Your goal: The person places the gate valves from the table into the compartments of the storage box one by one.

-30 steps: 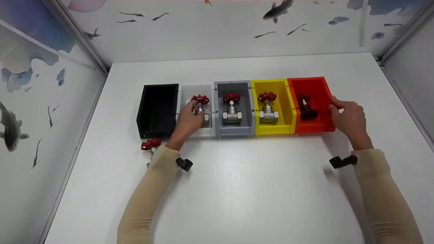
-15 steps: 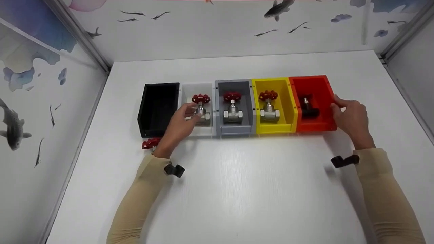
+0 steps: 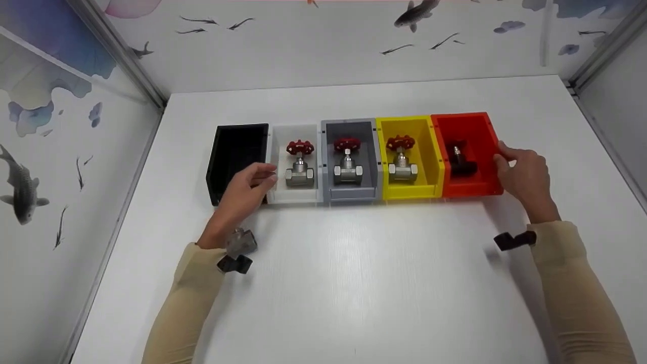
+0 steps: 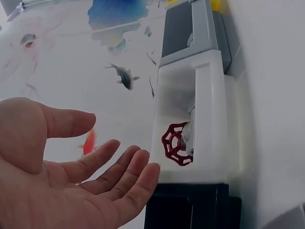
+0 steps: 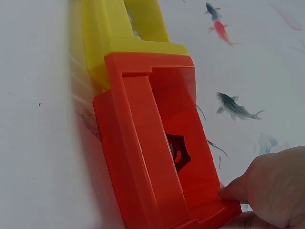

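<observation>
My left hand (image 3: 238, 198) is over the front of the black bin (image 3: 211, 174), nothing held, fingers loosely bent; the left wrist view shows its bare palm. Beside its fingertips stands the white bin (image 3: 293, 196), holding a steel valve with a red handwheel (image 3: 299, 177). Another valve (image 3: 241, 241) lies on the table under my left wrist, mostly hidden. At the far right, my right hand (image 3: 528, 182) pinches the side wall of the red bin (image 3: 482, 151) between thumb and fingers. A black-bodied valve (image 3: 462, 167) lies in that bin.
Between the white and red bins stand a grey bin (image 3: 354, 193) and a yellow bin (image 3: 412, 191), each with a red-wheeled valve. All the bins form one row on the white table (image 3: 364, 283). Printed wall panels (image 3: 323, 55) enclose the back and sides.
My left hand has let go of the valve in the white bin and moved left and toward me, covering the loose valve's handwheel. My right hand stays on the red bin.
</observation>
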